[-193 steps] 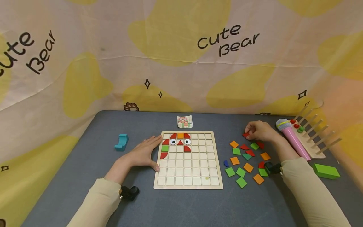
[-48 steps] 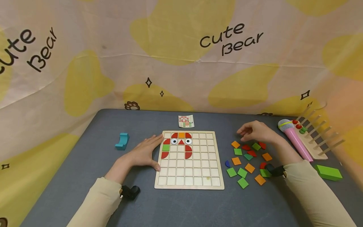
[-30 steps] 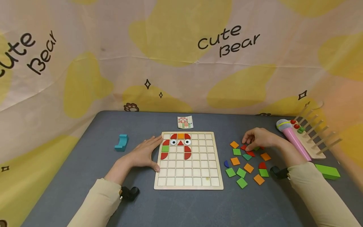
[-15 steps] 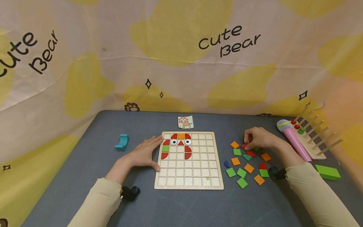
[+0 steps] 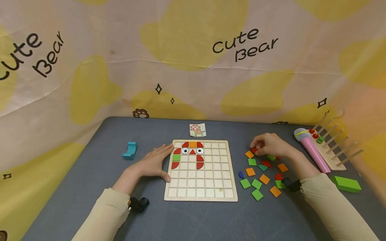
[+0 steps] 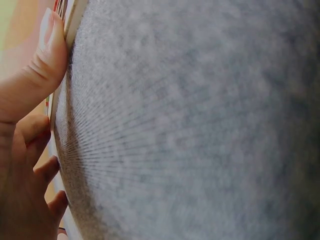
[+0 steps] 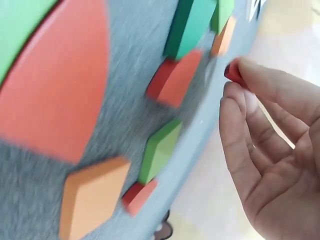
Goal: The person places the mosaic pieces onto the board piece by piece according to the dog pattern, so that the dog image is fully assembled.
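Note:
My right hand [image 5: 271, 144] pinches a red tile [image 5: 254, 150] between thumb and fingertips, above the upper edge of the loose tiles. In the right wrist view the red tile [image 7: 234, 71] shows at the fingertips, mostly covered, so its full outline is hidden. My left hand [image 5: 152, 162] rests with spread fingers against the left edge of a wooden grid board [image 5: 200, 198]; in the left wrist view the thumb [image 6: 47, 55] lies along that edge. Red, orange and green tiles and two eye tiles [image 5: 200, 151] fill some of the board's upper left cells.
Loose orange, green, red and blue tiles [image 5: 250, 172] lie right of the board. A small picture card [image 5: 197, 130] is behind it. A teal curved block [image 5: 130, 151] stands left. A pink microphone [image 5: 315, 152], a pegged rack [image 5: 339, 164] and a green block [image 5: 346, 184] are far right.
A red tile has joined the board's right red column since the oldest frame. Most recently my right hand has picked another red tile from the pile and moved up and left; the left hand stays put.

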The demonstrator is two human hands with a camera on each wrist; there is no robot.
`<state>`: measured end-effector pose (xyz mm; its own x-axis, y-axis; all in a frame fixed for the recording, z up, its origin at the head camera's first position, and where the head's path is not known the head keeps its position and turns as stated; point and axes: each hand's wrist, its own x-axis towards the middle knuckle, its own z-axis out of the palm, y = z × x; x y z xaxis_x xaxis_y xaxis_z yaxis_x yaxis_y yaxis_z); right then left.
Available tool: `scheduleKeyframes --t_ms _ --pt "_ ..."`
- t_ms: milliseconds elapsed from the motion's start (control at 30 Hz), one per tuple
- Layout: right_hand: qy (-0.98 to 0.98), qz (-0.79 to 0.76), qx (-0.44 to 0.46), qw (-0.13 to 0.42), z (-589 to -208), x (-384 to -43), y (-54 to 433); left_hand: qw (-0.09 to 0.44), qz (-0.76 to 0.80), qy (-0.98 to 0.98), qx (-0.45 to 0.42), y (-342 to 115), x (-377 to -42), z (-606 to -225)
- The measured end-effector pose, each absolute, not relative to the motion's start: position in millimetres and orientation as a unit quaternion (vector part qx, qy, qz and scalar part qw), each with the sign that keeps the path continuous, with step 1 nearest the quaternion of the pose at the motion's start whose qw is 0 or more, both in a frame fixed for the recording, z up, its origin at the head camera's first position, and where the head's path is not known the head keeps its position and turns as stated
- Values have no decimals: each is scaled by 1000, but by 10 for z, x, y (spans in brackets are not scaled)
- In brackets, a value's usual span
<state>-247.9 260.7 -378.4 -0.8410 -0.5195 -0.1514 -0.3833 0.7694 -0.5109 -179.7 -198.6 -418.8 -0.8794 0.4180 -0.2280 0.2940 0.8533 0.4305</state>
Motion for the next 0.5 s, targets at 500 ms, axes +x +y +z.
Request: scheduleKeyframes --t_ms 500 --pt "904 -350 -227 96 -3744 -2250 1858 159 197 949 186 -1979 -1795 -4163"
